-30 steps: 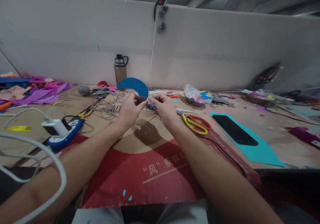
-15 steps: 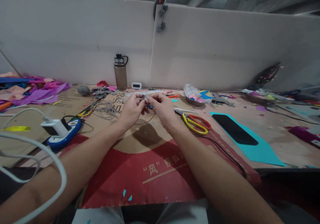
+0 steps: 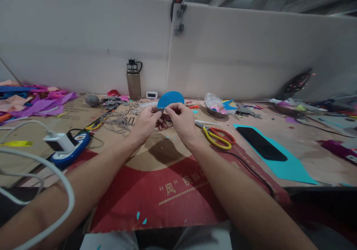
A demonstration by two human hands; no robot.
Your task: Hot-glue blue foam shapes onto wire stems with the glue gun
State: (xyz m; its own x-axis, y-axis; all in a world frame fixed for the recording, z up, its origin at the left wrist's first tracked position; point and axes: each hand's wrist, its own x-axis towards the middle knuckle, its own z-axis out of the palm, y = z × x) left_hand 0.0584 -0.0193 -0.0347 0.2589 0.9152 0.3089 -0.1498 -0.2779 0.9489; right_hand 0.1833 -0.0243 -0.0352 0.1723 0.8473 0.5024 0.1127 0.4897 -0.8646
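A blue rounded piece (image 3: pixel 170 98) stands up between my two hands, its curved edge on top. My left hand (image 3: pixel 147 122) pinches its lower left side with thumb and fingers. On the lower right side, my right hand (image 3: pixel 181 120) is closed on the same piece, fingertips close to those of the left. Both hands are raised over the cardboard, and their shadow falls on it. Yellow and red handled scissors (image 3: pixel 219 136) lie just right of my right hand. Tangled grey string (image 3: pixel 115 123) is left of my left hand.
A bottle (image 3: pixel 134 81) and small white clock (image 3: pixel 151 94) stand at the back. On the right, a black phone (image 3: pixel 262 144) rests on turquoise sheet (image 3: pixel 295 172). A blue power strip (image 3: pixel 72 155) with white cable is left. Behind lies a bowl (image 3: pixel 219 110) of scraps.
The blue piece, seen almost edge-on before as a thin line, now shows its broad rounded face above my fingers. Both hands have stayed in nearly the same place.
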